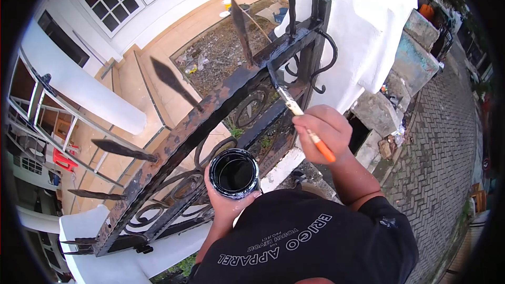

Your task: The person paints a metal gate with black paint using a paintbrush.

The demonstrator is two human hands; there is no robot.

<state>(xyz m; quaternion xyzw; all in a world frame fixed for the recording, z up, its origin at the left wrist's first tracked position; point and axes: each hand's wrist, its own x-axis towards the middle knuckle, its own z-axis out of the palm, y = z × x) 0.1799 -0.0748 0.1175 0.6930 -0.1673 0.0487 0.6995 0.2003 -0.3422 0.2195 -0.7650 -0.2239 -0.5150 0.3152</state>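
Head: right hand [324, 132] holds brush [290, 101] against railing [221, 93]

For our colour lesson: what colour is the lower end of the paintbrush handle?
The paintbrush handle's lower end is orange; see the head view.

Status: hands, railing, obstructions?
Right hand grips paintbrush. Left hand holds paint can. Railing glossy black near brush, rusty farther left. Spikes may hamper strokes.
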